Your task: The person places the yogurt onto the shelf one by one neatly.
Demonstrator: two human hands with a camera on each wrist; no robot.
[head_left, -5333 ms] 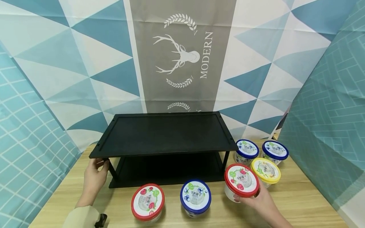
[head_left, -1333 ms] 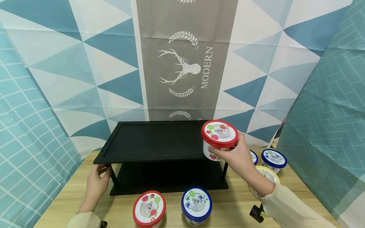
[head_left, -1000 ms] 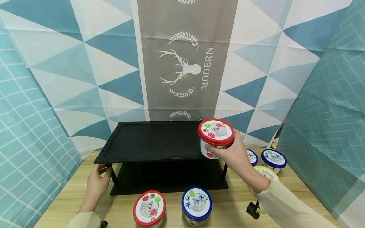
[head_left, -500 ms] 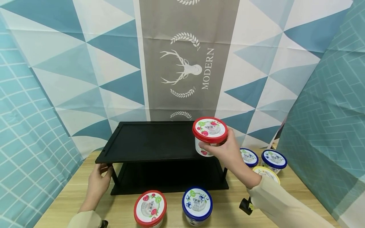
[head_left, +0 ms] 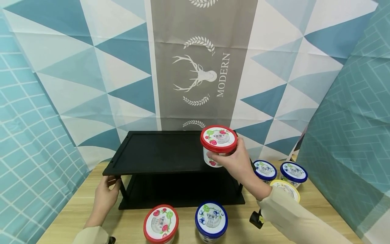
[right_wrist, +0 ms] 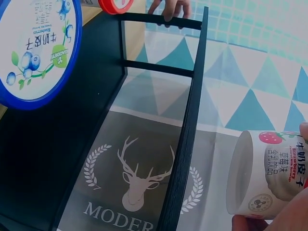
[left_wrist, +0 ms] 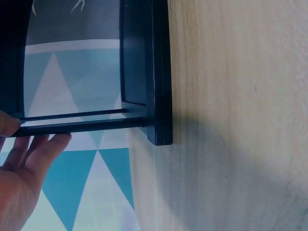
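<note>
A black two-tier shelf [head_left: 161, 152] stands on the wooden table. My left hand [head_left: 105, 198] holds its front left corner, the fingers at the slim leg [left_wrist: 86, 126] below the top board. My right hand [head_left: 239, 162] grips a white cup with a red strawberry lid [head_left: 218, 138]. The cup is upright over the right part of the top board. The right wrist view shows the cup's side [right_wrist: 267, 175] and its base apart from the board. Before the shelf stand another red-lidded cup [head_left: 160, 223] and a blue-lidded blueberry cup [head_left: 211, 219].
Right of the shelf stand two blue-lidded cups [head_left: 265, 170] and a yellow-lidded cup [head_left: 286, 189], partly behind my right sleeve [head_left: 292, 210]. A patterned cloth [head_left: 195, 67] hangs close behind the shelf. Tiled-pattern sheets [head_left: 350, 142] close off both sides.
My right hand has lifted the red-lidded cup from the right of the table and carried it up and left over the top board. The left hand keeps its hold on the shelf.
</note>
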